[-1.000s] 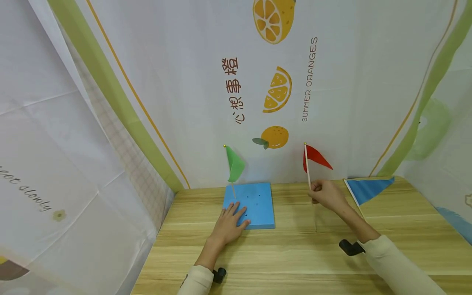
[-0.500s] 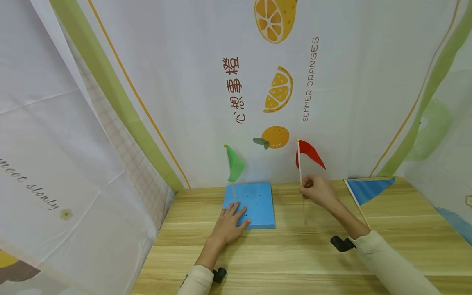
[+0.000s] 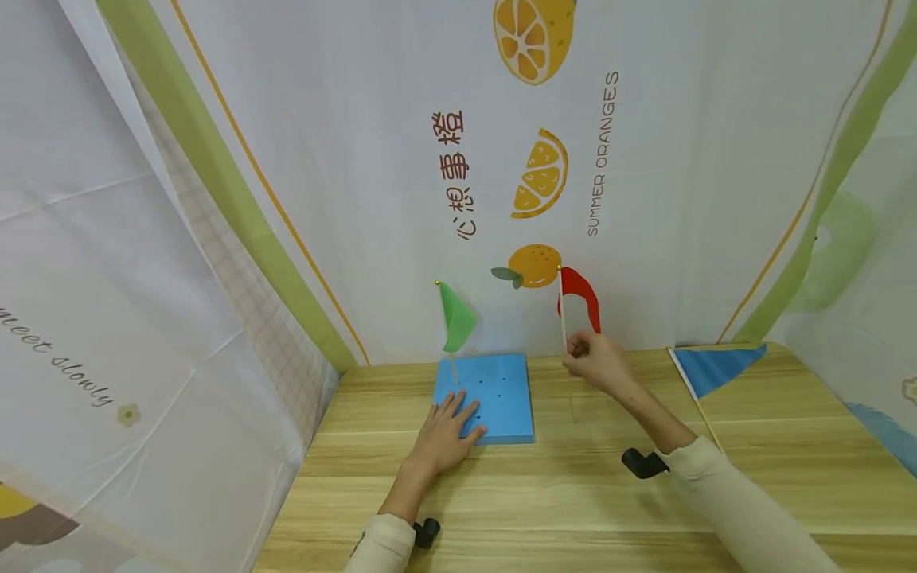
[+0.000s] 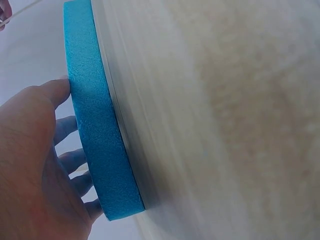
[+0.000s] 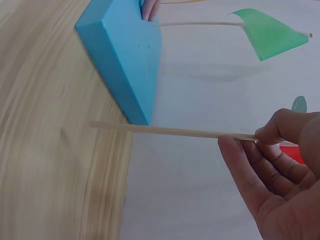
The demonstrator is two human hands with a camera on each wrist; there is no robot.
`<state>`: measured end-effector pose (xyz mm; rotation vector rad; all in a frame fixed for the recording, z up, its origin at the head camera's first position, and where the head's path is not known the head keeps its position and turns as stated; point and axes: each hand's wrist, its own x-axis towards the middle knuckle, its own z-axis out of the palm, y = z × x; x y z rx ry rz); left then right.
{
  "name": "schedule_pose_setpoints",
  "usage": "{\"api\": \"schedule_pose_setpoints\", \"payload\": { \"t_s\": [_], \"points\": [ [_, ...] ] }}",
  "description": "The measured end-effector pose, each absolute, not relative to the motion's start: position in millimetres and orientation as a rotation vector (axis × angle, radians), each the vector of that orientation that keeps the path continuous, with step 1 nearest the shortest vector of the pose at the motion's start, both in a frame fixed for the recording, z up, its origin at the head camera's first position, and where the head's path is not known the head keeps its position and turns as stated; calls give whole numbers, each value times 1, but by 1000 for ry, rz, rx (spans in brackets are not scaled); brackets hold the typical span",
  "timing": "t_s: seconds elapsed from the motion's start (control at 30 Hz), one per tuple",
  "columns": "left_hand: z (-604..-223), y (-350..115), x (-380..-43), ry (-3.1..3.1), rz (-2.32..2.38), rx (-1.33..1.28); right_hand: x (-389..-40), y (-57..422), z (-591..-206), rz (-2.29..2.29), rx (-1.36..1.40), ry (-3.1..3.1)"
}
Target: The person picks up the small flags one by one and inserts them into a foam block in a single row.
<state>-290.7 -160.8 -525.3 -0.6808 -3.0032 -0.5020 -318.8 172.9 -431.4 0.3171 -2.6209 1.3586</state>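
Note:
Spread fingers of my left hand (image 3: 442,436) press on the near left part of a blue foam block (image 3: 512,422), which has several small holes in its top. A small green flag (image 3: 458,320) stands upright in the block, just beyond the fingertips. To the right of the block, my right hand (image 3: 602,366) pinches the wooden stick of a small red flag (image 3: 582,285) between thumb and fingers. The stick is held roughly upright, and in the right wrist view its bare lower end (image 5: 150,129) is apart from the block. Part of the red cloth hides behind the hand there.
A blue flag (image 3: 716,370) lies at the right of the wooden table (image 3: 544,525), its stick partly behind the right forearm. Behind the table hangs a white cloth (image 3: 358,199) printed with oranges. Another cloth (image 3: 179,358) hangs on the left.
My right hand has moved left with the red flag, nearer to the blue foam block. The left hand, the block and the green flag have stayed put.

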Motion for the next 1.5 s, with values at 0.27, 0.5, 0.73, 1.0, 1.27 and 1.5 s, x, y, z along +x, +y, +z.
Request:
{"api": "schedule_pose_setpoints", "payload": {
  "t_s": [0.27, 0.5, 0.73, 1.0, 1.27, 1.5],
  "points": [
    [-524, -160, -291, -3006, -504, -673, -326, 157, -428, 1316, 338, -2606],
    [-524, -160, -290, -3009, -510, -677, -331, 144, -425, 1352, 345, -2624],
    [-524, -160, -291, -3007, -502, -668, -337, 130, -421, 1323, 377, -2613],
    [-526, -161, -292, -3003, -497, -671, -341, 111, -417, 1334, 378, -2613],
    [-526, -161, -292, -3014, -484, -671, -349, 96, -417, 1338, 407, -2580],
    [-526, -161, -293, -3009, -478, -670, -355, 84, -417, 1306, 443, -2566]
  ]
}}
